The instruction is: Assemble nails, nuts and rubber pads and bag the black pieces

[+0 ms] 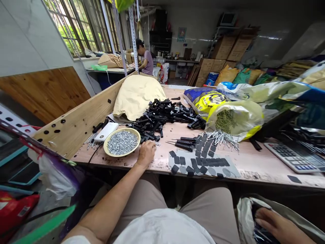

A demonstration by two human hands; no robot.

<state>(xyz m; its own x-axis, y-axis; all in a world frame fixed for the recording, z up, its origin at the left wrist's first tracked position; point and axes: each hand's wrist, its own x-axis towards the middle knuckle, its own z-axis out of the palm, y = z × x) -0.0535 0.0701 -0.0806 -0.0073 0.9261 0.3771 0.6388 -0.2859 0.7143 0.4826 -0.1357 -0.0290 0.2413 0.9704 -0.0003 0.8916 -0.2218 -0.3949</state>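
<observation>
My left hand (146,153) rests on the table's front part, fingers curled together over the surface; anything between the fingertips is hidden. Beside its fingertips lie a few small metal pieces (157,143). Just left of it stands a cream bowl (105,149) full of small silvery metal pieces (122,142). A heap of black plastic parts (165,115) spreads behind the hand. At lower right, my right hand (275,222) reaches into the mouth of a pale sack (243,211), fingers somewhat apart and partly hidden. Dark, shiny items (262,235) show below it in the sack.
Several black-handled pieces with thin metal shafts (181,144) lie mid-table, behind a grey sheet of dark pads (203,163). Metal rods (223,139) spill near a yellow-blue bag (203,98). A calculator (291,157) sits right, a white phone-like device (106,131) left. Another person (147,61) works behind.
</observation>
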